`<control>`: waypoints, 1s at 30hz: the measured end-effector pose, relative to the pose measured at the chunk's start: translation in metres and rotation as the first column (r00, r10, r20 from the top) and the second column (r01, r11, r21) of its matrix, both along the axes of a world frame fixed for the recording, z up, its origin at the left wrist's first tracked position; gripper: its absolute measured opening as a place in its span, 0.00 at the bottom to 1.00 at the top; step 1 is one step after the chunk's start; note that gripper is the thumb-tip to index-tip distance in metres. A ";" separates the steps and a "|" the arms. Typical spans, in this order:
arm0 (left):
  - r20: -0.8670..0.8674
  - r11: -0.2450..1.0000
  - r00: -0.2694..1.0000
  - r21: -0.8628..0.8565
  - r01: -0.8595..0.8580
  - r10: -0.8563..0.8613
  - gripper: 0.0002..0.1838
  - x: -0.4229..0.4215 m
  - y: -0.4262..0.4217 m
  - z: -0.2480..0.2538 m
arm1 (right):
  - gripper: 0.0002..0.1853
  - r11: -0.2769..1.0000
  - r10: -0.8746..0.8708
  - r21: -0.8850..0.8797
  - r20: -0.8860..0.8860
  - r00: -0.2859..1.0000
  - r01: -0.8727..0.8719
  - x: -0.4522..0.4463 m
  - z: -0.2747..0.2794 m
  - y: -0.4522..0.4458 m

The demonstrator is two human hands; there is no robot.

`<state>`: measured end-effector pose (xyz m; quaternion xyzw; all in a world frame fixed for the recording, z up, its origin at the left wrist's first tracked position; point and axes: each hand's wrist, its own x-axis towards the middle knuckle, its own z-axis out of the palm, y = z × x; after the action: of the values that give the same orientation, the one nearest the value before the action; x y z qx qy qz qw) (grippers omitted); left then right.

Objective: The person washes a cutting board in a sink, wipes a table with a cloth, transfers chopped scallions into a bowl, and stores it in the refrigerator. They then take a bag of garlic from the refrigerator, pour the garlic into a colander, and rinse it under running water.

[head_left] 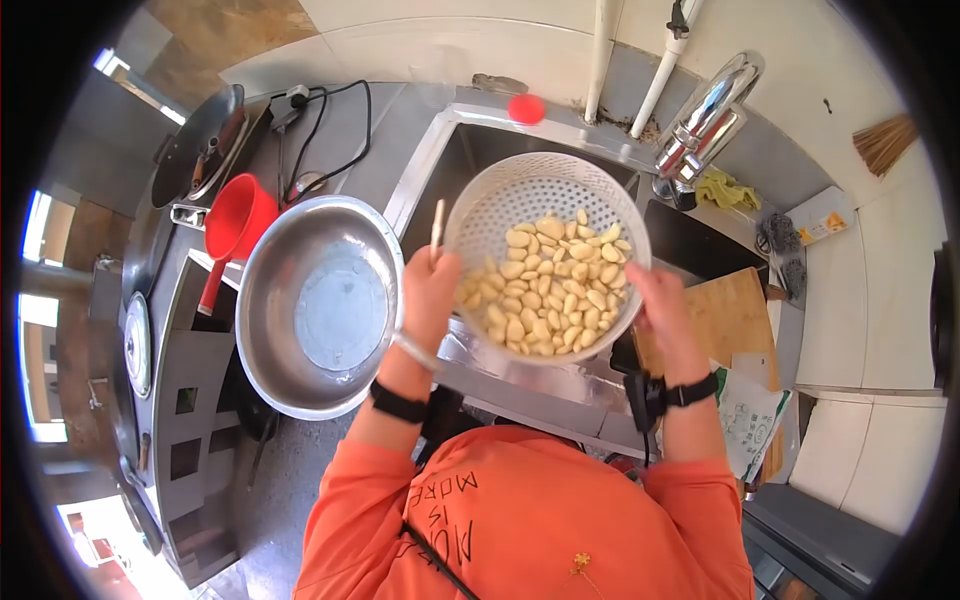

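Observation:
A pale round colander with a perforated bottom is tilted over the sink. Many peeled garlic cloves lie heaped toward its near side. My left hand is closed on the colander's left rim. A thin tan stick-like piece stands up beside that hand; its kind is unclear. My right hand grips the right rim, fingers bent around the edge. Left of my left hand is a wide metal basin with a shiny, wet-looking bottom.
Below the colander is a steel sink, with a chrome faucet at the back right. A wooden cutting board lies right. A red dipper, black cord and wok are left. A red lid sits behind the sink.

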<state>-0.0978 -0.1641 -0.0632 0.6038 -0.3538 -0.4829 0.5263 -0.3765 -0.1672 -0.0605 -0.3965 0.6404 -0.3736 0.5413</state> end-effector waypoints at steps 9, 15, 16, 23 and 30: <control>-0.067 0.997 0.998 0.078 0.026 -0.021 0.09 -0.001 0.004 0.011 | 0.16 0.998 -0.021 0.068 0.128 0.991 0.012 -0.004 -0.003 0.020; 0.264 0.988 0.955 -0.041 0.149 -0.133 0.12 0.001 -0.004 0.048 | 0.14 0.989 -0.122 0.121 0.295 0.948 0.089 -0.033 -0.022 0.000; 0.277 0.996 0.959 -0.042 0.075 -0.060 0.12 0.013 0.000 0.055 | 0.15 0.991 -0.076 0.132 0.375 0.924 0.028 -0.034 -0.025 -0.003; 0.156 0.992 0.982 -0.075 -0.099 0.109 0.15 0.080 0.050 0.096 | 0.18 0.967 -0.250 0.148 0.370 0.895 0.208 -0.001 -0.007 -0.016; 0.021 0.952 0.975 -0.222 -0.209 0.219 0.13 0.100 0.156 0.121 | 0.18 0.999 0.021 0.016 0.414 0.910 -0.030 0.011 0.060 -0.011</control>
<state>0.0020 -0.0083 0.0579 0.5881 -0.3489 -0.3673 0.6304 -0.3651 -0.1787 -0.0008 -0.3109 0.5102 -0.4350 0.6737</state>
